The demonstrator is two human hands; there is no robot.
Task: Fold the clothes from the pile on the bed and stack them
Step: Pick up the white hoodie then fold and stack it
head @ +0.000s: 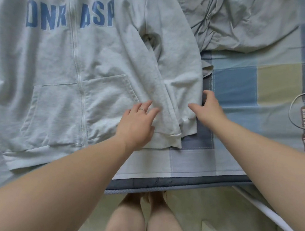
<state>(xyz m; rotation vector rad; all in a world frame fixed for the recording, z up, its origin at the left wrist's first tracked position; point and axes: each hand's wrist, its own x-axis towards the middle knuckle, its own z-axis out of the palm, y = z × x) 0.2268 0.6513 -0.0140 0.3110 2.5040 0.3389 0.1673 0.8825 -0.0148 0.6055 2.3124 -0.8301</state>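
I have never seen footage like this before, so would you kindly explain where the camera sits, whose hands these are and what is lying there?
There is no machine here: a person is folding laundry with bare hands. The single picture comes from a wide-angle camera worn on the person's head, looking forward and down, so both arms reach in from the bottom edge.

A light grey zip hoodie with blue letters lies flat, front up, on a checked blue and beige bed sheet. One sleeve is laid down along its side. The left hand, wearing a ring, rests on the hoodie beside that sleeve with its fingers extended. The right hand touches the hoodie's side edge, fingers spread. Neither plainly grips anything.

A crumpled grey garment waits further back. The person's legs show below the bed's edge.
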